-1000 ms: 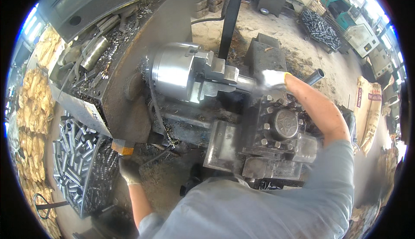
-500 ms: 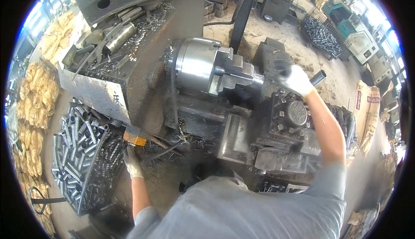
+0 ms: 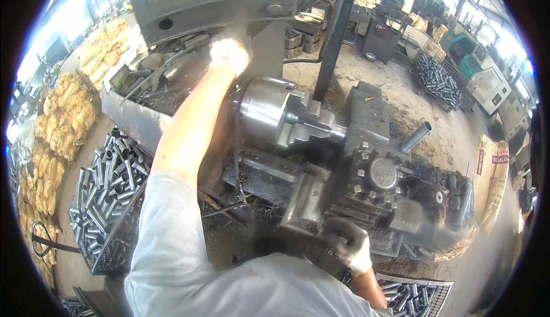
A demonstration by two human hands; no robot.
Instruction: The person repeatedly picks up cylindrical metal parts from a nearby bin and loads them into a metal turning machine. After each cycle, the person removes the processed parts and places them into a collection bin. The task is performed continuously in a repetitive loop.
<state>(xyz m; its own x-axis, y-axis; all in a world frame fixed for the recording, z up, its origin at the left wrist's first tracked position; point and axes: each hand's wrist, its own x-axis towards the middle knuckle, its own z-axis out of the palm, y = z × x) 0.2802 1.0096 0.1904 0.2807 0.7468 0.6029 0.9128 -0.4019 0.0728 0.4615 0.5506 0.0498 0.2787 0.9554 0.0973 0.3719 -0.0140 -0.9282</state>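
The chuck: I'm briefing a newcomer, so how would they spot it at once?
Find the big machine mid-picture. Up and left of its bolted block is the chuck, a thick drum, rounder and shinier than the dark metal below it.

Reddish lettering (image 3: 500,159) on tan paper sack (image 3: 492,182)

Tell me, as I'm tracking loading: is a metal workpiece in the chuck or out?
In: the metal workpiece shows as a shiny, round end projecting between the jaws of the chuck.
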